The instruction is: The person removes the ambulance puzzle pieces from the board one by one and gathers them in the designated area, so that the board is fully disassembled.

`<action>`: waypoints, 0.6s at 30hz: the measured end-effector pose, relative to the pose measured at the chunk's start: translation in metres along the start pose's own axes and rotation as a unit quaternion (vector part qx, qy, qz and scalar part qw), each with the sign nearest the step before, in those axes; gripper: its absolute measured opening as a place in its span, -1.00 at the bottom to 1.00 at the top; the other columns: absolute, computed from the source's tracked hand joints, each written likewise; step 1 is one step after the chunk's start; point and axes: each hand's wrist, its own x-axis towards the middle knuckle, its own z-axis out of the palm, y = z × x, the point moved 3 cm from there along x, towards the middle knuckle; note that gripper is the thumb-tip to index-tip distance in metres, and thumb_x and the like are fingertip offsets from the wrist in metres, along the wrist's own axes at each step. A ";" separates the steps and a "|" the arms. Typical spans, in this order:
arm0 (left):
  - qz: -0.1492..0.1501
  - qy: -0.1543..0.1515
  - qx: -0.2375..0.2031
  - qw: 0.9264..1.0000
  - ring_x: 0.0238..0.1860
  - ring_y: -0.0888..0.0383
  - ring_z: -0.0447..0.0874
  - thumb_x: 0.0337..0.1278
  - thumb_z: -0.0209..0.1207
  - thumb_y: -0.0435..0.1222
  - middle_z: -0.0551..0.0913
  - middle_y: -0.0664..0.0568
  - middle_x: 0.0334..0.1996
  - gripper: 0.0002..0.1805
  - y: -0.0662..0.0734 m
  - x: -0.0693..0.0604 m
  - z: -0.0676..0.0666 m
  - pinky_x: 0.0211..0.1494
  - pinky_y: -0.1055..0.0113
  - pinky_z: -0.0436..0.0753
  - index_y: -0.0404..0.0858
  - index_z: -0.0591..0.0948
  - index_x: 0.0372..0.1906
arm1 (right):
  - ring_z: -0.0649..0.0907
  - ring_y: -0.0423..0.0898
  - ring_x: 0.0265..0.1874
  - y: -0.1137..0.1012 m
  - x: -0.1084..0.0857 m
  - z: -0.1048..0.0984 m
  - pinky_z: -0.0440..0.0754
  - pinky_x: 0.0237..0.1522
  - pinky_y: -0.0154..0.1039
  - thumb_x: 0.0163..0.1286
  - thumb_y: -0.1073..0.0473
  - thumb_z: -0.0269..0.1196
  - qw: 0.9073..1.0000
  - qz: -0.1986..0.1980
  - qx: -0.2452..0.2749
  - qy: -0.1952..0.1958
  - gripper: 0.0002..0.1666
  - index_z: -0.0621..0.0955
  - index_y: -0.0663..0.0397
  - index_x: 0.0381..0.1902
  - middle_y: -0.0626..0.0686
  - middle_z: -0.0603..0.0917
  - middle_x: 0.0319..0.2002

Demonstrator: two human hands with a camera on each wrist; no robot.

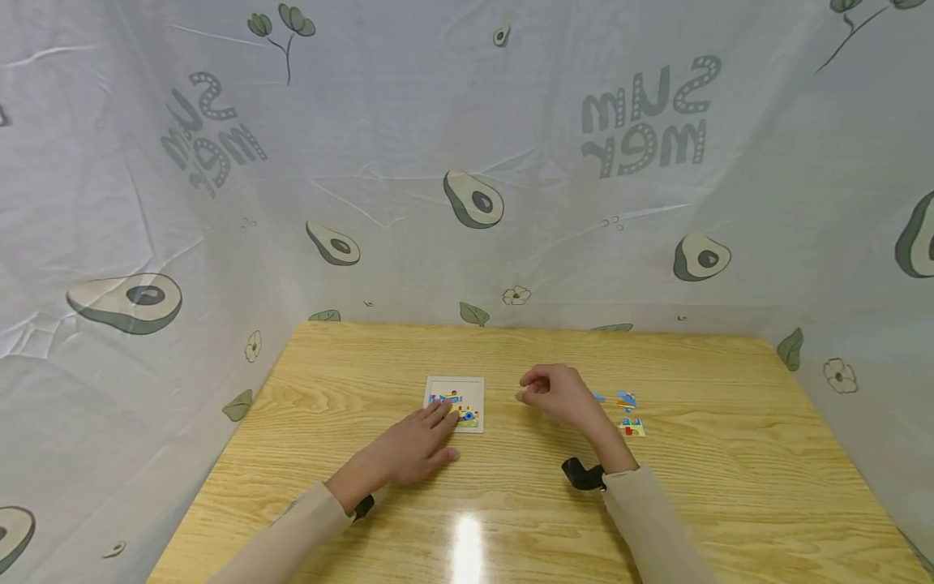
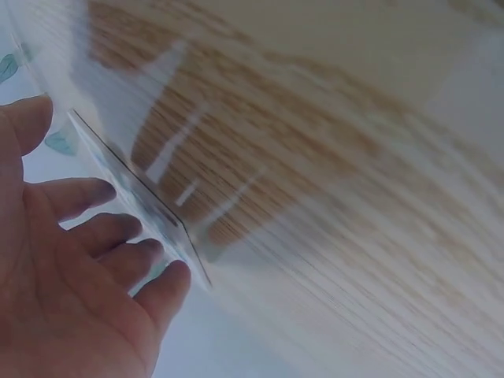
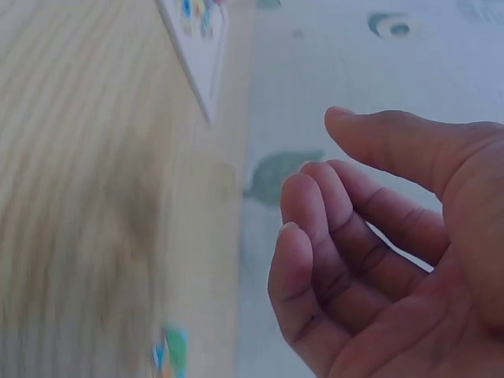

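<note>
We are seeing a white tray [image 1: 473,392] and blue-yellow-red pieces [image 1: 627,401]. We are noticing yellowish woodgrain across the surface [image 1: 730,430].

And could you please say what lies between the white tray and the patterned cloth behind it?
Only bare wooden tabletop separates the tray from the cloth in the head view.

One white board [image 1: 470,393], one table [image 1: 730,454] and at least three loose puzzle pieces [image 1: 627,400] show.

The desk [image 1: 730,503] is glossy, grained wood. The curtain [image 1: 409,105] looks like wrinkled cloth. The board [image 1: 472,396] looks smooth.
</note>
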 end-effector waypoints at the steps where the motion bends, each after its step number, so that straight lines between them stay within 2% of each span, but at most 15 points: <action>1: -0.002 0.000 -0.002 1.000 0.72 -0.19 0.05 0.68 -0.11 0.09 0.12 -0.25 0.69 -0.26 0.000 -0.001 -0.001 0.72 -0.09 0.25 -0.28 0.22 0.66 | 0.65 -0.16 -0.33 -0.003 0.004 0.007 0.62 -0.27 -0.27 0.43 0.16 0.40 1.000 -0.002 0.003 -0.007 -0.74 0.76 0.24 -0.06 0.05 0.75 -0.29; 10: -0.014 0.004 -0.017 1.000 0.73 -0.20 0.01 0.68 -0.11 0.09 0.10 -0.23 0.70 -0.28 -0.003 -0.007 0.000 0.71 -0.12 0.25 -0.25 0.24 0.66 | 0.64 -0.19 -0.33 -0.021 0.030 0.058 0.66 -0.23 -0.31 0.42 0.21 0.41 0.998 -0.028 -0.004 -0.064 -0.83 0.75 0.20 -0.12 0.02 0.75 -0.29; 18: -0.019 -0.005 -0.024 1.000 0.73 -0.17 0.01 0.69 -0.13 0.09 0.06 -0.22 0.71 -0.28 -0.006 -0.009 0.003 0.70 -0.12 0.27 -0.21 0.20 0.68 | 0.61 -0.21 -0.37 -0.028 0.047 0.081 0.64 -0.26 -0.34 0.37 0.25 0.44 0.996 -0.043 -0.017 -0.070 -0.91 0.75 0.16 -0.22 0.01 0.73 -0.34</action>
